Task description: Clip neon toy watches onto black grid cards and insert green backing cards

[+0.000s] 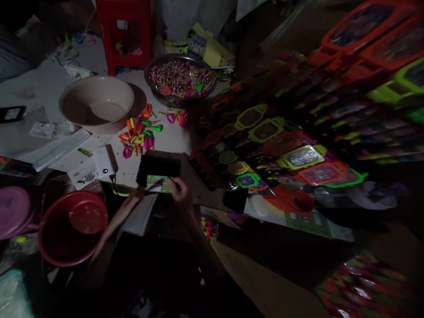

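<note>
I take the beige basin [96, 104] as my landmark. Below and to its right I see one small green card [159, 183], lying against the near edge of one dark tray [159, 166]. My right hand [179, 192] rests on the card's right end, fingers curled together on it; whether they actually pinch it I cannot tell in this dim light. My left hand [141, 192] reaches the card's left end, fingers drawn together to a point, and again the grip itself is too dark to read.

Counting outward from the basin: one steel bowl [181, 79] just to its right, heaped with small coloured pieces too many to count; one loose pile of neon plastic rings [139, 132] between basin and tray, also beyond counting. One white box [104, 161] sits below the basin, left of the tray. One red bucket [73, 227] lies well below the basin, and one pink lid [13, 211] left of that. One red stool [125, 33] stands above the basin. Far right, rows of packaged toys [298, 157] overlap.

The card's print is blurred, and I can read no lettering anywhere.
</note>
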A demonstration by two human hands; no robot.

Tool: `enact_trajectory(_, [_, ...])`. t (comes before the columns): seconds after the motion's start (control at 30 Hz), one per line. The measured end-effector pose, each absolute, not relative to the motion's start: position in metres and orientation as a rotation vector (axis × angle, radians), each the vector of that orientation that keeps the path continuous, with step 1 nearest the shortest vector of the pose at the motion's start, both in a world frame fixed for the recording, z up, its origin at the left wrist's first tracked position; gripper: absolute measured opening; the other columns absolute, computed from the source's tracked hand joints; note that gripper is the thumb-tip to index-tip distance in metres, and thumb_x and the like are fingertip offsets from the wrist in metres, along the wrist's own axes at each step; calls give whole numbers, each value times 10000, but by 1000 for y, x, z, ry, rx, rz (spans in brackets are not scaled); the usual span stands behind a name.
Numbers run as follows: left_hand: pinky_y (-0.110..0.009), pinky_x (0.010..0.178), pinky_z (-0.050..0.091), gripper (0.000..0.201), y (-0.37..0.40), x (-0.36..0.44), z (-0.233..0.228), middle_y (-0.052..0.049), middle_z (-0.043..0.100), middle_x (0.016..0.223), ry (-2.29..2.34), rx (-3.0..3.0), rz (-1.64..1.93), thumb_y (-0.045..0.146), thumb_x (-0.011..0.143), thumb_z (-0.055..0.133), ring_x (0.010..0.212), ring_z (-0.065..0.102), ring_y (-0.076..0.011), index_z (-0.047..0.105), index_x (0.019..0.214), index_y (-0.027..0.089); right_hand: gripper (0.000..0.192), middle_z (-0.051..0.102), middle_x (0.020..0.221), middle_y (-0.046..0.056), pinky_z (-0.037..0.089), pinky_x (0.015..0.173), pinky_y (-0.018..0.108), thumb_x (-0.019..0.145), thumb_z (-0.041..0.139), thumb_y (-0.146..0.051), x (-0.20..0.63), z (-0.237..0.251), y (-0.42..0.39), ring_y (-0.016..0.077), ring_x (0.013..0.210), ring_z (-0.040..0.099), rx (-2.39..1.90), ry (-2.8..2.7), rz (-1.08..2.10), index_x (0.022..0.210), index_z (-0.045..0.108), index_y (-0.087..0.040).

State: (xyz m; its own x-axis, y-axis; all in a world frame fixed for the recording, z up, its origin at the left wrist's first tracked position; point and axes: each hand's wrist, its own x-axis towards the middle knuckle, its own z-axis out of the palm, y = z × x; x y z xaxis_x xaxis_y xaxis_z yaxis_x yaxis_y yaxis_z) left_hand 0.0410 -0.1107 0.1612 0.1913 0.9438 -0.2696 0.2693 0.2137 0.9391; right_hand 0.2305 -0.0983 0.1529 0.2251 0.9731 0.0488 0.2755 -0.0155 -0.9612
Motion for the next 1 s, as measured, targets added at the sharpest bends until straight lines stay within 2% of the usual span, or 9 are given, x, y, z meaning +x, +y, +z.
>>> enact_trajectory(0.07, [-343,902,486,524,-106,44,168,-79,700,1095,1434,1376,687,519,853,466,1054,623,-231,616,1229,186,381,421,600,-38,356,570,208,873,479,-499,232,149,-88,105,589,426,-1501,-1216,824,656,468,-187])
enact_trajectory(0.1, [-344,899,479,547,-104,45,171,-74,698,1089,1493,1424,632,489,865,454,1034,629,-229,552,1315,193,382,415,599,-39,352,576,210,875,468,-503,233,145,-83,106,593,422,-1509,-1204,798,656,456,-189])
enact_trajectory(0.2, [-300,768,480,607,-95,46,177,-34,699,884,1607,1606,452,414,904,418,805,659,-201,343,1473,214,394,400,589,-42,341,586,217,879,437,-513,237,131,-66,109,592,418,-1558,-1163,767,644,420,-197])
enact_trajectory(0.27, [-258,685,456,618,-90,46,177,-15,678,795,1607,1733,355,372,915,411,697,643,-183,280,1501,226,402,414,591,-40,337,591,219,871,440,-525,239,123,-58,112,596,425,-1587,-1164,793,640,425,-197])
enact_trajectory(0.33, [-231,634,428,614,-86,48,173,-24,683,822,1578,1858,267,322,915,406,656,627,-169,264,1508,248,402,443,608,-35,338,603,222,866,445,-534,239,117,-53,117,612,437,-1602,-1183,823,651,448,-194])
enact_trajectory(0.5, [-222,579,408,583,-77,64,158,-85,650,1058,1578,2164,138,261,932,352,634,565,-139,267,1509,248,392,503,654,-18,348,642,239,848,432,-548,236,111,-49,136,648,464,-1677,-1238,828,671,476,-201])
enact_trajectory(0.63, [-237,538,408,559,-72,72,143,-100,610,1053,1645,2310,-17,253,950,333,640,520,-145,274,1506,242,391,519,660,-13,350,651,247,855,407,-548,237,108,-46,146,658,485,-1728,-1285,787,675,479,-209])
enact_trajectory(1.0, [-237,528,411,557,-73,70,122,-98,558,1053,1656,2417,-77,238,962,296,711,543,-143,238,1515,249,379,554,684,-7,358,657,245,904,396,-491,240,100,-43,144,658,498,-1784,-1379,713,669,488,-209])
